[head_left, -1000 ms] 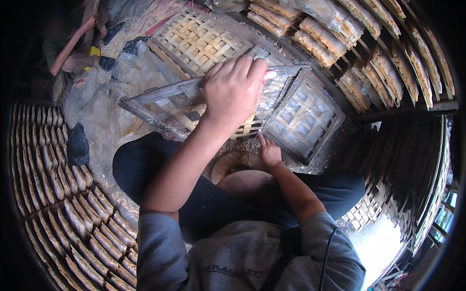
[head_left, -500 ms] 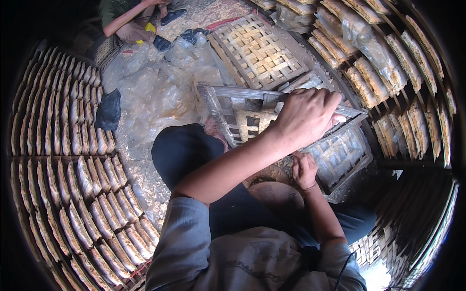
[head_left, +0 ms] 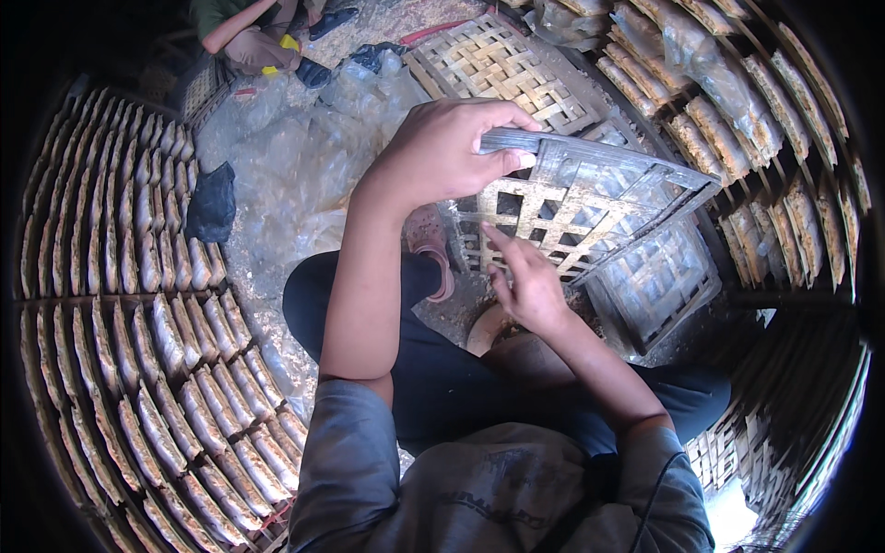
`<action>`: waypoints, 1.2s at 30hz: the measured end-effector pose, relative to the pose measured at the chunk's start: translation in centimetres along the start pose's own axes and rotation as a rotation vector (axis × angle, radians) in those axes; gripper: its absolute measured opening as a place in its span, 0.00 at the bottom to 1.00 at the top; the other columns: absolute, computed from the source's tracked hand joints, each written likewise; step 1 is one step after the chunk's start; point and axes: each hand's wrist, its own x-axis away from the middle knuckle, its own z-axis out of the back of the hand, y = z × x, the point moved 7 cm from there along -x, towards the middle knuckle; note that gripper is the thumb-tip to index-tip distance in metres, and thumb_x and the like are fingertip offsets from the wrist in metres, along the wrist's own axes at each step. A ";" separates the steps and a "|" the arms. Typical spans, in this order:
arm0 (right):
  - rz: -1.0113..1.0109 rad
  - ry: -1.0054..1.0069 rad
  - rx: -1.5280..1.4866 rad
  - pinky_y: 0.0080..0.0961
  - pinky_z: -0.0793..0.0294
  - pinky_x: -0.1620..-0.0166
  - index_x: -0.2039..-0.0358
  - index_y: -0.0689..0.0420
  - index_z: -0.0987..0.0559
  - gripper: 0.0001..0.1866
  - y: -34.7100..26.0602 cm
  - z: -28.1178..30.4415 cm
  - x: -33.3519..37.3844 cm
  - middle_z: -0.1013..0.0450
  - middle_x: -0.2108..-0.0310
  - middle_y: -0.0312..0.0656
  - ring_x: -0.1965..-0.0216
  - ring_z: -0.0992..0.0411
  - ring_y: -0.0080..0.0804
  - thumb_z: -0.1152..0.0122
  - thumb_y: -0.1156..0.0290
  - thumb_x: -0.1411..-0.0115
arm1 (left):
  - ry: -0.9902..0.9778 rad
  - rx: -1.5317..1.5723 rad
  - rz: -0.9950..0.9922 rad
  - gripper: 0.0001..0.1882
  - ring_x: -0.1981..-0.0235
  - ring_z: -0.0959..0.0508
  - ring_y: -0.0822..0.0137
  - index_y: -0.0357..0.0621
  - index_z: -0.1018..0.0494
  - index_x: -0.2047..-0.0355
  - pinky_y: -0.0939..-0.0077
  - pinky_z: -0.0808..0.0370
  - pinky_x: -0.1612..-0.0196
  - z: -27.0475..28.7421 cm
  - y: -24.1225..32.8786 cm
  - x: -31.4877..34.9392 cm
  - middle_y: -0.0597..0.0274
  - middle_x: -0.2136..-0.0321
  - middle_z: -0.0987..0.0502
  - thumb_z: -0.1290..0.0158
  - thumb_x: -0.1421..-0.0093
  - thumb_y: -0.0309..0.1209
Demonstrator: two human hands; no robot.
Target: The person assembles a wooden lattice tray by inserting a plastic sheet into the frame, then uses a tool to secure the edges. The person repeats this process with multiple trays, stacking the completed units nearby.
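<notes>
A woven bamboo tray (head_left: pixel 599 207) with a dark wooden rim stands tilted up in front of me, its open lattice towards me. My left hand (head_left: pixel 447 152) is closed on the rim at its upper left corner, thumb on the near side. Low in front of the lattice is my right hand (head_left: pixel 530 281), index finger stretched out and thumb apart, holding nothing. Its fingertip is at the lattice; whether it touches, I cannot tell. Between my legs is a rounded brownish object (head_left: pixel 521 359), partly hidden by my right forearm.
Another woven tray (head_left: pixel 502 78) lies beyond, and a smaller one (head_left: pixel 654 276) at the right. Racks of filled slats (head_left: pixel 120 276) line the left; similar ones (head_left: pixel 719 138) stand right. Crumpled plastic sheets (head_left: pixel 309 175) cover the floor. Another person (head_left: pixel 258 37) sits at the far left.
My left hand has shifted left along the rim to the tray's corner. My right hand has risen to the lattice, its curled fingers now extended. The tray is turned more towards me.
</notes>
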 end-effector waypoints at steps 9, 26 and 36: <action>-0.164 -0.063 0.021 0.41 0.23 0.57 0.29 0.64 0.58 0.50 0.3 -8.9 -2.4 0.27 0.58 0.55 0.59 0.26 0.51 0.38 0.71 0.45 | 0.052 -0.067 -0.088 0.18 0.65 0.19 0.60 0.50 0.21 0.53 0.69 0.24 0.60 -0.1 0.8 0.8 0.56 0.61 0.18 0.38 0.46 0.32; -0.123 -0.121 0.228 0.41 0.22 0.61 0.38 0.63 0.39 0.35 3.5 -12.6 3.1 0.25 0.65 0.51 0.65 0.24 0.47 0.41 0.76 0.47 | 0.101 -0.129 -0.166 0.16 0.59 0.19 0.51 0.53 0.22 0.54 0.60 0.24 0.54 -0.2 1.8 2.2 0.54 0.60 0.18 0.40 0.45 0.33; -0.127 -0.054 0.258 0.38 0.22 0.65 0.35 0.62 0.41 0.37 4.3 -11.5 0.7 0.27 0.65 0.48 0.65 0.25 0.45 0.41 0.71 0.45 | 0.109 -0.265 -0.126 0.15 0.63 0.18 0.52 0.52 0.21 0.57 0.60 0.23 0.57 -0.9 1.3 1.8 0.55 0.63 0.18 0.42 0.45 0.32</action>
